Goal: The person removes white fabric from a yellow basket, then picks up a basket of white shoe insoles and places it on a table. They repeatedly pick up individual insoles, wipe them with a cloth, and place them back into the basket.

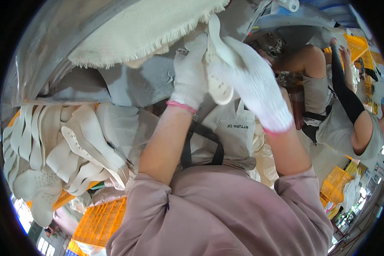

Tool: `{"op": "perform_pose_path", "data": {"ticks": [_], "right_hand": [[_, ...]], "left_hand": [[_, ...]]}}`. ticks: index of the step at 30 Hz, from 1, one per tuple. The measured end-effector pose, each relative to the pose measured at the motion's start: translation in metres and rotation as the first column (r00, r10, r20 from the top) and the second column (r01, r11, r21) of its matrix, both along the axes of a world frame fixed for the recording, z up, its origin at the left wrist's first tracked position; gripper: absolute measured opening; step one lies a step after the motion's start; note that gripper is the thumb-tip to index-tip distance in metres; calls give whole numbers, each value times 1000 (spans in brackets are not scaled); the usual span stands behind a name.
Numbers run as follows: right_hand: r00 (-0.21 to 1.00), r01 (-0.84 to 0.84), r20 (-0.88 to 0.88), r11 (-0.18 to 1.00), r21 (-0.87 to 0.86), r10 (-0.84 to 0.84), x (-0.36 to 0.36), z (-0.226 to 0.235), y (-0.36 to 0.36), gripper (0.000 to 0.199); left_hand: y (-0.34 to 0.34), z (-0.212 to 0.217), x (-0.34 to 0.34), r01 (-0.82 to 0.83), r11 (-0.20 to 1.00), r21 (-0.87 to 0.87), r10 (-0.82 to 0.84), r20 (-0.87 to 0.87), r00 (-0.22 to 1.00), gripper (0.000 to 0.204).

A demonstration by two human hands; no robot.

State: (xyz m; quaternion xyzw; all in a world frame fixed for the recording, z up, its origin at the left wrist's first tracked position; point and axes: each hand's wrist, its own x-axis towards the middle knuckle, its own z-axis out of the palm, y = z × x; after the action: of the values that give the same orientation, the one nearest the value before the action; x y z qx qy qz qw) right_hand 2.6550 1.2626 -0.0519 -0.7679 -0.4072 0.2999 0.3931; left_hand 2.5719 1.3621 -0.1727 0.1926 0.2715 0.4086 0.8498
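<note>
Both my hands wear white knit gloves with pink cuffs and are closed on a white, foot-shaped insole with small holes (219, 89). My left hand (191, 70) grips its left side. From the right, my right hand (252, 83) wraps around it, hiding its middle. A curved white piece (215, 32) sticks up above the gloves; I cannot tell whether it is the same insole or a second one. Just above and left of my left hand is a large pale cloth buffing wheel (145, 32) with a frayed edge, apart from the visible part of the insole.
A grey metal housing (38, 55) surrounds the wheel. On my left, many white insoles (51, 145) are heaped in an orange crate, with another orange crate (100, 222) below. A co-worker with a black sleeve (350, 85) sits at right. More orange crates (336, 183) stand behind.
</note>
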Motion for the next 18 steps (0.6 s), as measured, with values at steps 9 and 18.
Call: {"op": "perform_pose_path", "data": {"ticks": [9, 18], "right_hand": [[844, 233, 410, 924, 303, -347, 32, -106, 27, 82], [933, 214, 285, 976, 50, -219, 19, -32, 70, 50]], "left_hand": [[79, -39, 21, 281, 959, 44, -202, -592, 780, 73], [5, -33, -29, 246, 930, 272, -119, -412, 903, 31]]}}
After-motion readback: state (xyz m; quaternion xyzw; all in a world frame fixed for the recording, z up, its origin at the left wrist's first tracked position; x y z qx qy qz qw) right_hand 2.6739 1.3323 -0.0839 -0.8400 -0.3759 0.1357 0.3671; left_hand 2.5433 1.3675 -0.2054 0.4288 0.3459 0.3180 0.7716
